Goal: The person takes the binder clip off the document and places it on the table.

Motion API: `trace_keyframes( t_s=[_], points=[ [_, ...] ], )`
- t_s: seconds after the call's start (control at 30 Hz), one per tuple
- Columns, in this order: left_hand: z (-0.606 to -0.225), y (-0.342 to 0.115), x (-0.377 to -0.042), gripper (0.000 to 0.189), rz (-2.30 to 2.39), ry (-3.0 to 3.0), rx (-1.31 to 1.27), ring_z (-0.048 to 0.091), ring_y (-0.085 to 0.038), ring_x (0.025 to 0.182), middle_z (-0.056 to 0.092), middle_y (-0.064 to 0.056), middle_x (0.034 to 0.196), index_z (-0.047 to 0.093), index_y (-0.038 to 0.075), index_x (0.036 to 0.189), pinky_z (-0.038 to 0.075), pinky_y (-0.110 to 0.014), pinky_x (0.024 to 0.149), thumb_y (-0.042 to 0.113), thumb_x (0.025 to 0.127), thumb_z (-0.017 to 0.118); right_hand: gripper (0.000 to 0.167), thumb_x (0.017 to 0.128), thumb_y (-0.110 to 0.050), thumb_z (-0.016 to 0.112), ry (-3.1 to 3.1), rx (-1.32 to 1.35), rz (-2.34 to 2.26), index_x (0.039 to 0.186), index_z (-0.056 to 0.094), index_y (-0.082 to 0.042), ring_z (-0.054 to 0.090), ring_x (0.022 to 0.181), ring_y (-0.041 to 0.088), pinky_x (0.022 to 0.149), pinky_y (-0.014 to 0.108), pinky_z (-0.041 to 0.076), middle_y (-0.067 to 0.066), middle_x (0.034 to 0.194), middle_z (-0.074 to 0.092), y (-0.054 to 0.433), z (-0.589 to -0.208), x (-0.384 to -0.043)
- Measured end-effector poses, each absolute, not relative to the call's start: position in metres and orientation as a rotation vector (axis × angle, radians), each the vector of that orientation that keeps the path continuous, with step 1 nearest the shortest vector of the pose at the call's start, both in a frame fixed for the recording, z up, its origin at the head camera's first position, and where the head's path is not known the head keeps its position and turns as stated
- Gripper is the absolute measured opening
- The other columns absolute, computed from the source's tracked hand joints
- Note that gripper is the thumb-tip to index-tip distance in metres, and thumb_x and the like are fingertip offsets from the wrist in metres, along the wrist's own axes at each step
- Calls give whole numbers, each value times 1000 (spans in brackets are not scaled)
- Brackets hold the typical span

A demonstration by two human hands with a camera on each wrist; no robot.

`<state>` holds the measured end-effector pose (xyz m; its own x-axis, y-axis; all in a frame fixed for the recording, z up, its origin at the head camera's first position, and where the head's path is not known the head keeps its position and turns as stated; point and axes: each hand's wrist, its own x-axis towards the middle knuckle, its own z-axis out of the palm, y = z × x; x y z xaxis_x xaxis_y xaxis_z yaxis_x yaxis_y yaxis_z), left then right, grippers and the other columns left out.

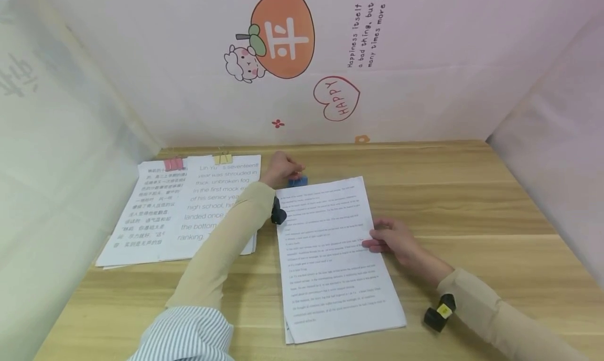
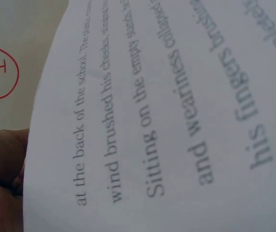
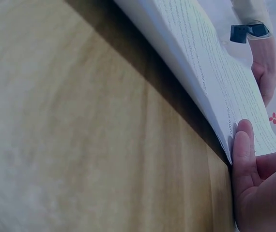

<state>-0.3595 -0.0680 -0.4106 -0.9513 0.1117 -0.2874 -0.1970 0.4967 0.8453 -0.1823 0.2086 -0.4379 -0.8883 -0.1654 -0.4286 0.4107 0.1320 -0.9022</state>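
A stack of printed sheets lies on the table, its long text running down the page. Beyond its top left corner, my left hand pinches a blue binder clip by its wire handles. Seen from the left wrist, the page fills most of the picture and hides the clip and much of the left hand. My right hand grips the stack's right edge about halfway down. In the right wrist view, the fingers of the right hand overlap the raised paper edge.
On the left lie other large-print sheets, with a pink binder clip and a yellow binder clip along the top. A printed white backdrop stands behind the wooden table.
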Motion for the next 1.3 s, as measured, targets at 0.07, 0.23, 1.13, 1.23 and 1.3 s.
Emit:
trace_keyframes(
  t_s=[0.07,0.23,1.13,1.23,1.3],
  points=[
    [-410,-66,-359,26,1435,2437,-81,66,-11,67,70,-17,99,67,-3,107,59,-24,69,15,88,67,46,95,0,46,1987,243,-1810,135,30,14,69,73,8,69,23,59,6,86,67,210,-438,-182],
    [-407,-62,-358,27,1472,2385,-73,68,-14,72,68,-20,105,63,-6,112,59,-27,75,8,89,64,48,95,-1,46,1965,262,-1817,136,28,14,69,72,8,69,22,58,4,84,68,214,-438,-183],
    [-407,-63,-351,20,1499,2374,-14,63,-10,67,66,-15,92,61,-9,106,59,-26,75,6,92,59,56,99,-13,39,2510,552,-1503,140,18,18,63,69,-6,68,19,57,30,118,51,372,-438,-189],
    [-407,-63,-351,20,1494,2382,-8,63,-9,66,66,-14,90,62,-9,105,59,-27,75,6,92,59,55,98,-13,38,2556,604,-1479,140,20,18,61,66,-8,65,17,56,36,125,45,382,-443,-191],
    [-408,-64,-351,20,1493,2382,2,63,-10,66,66,-14,89,62,-9,105,59,-28,77,6,92,59,54,98,-13,38,2580,637,-1453,140,21,18,60,64,-9,62,16,55,38,128,42,389,-445,-193]
  ],
)
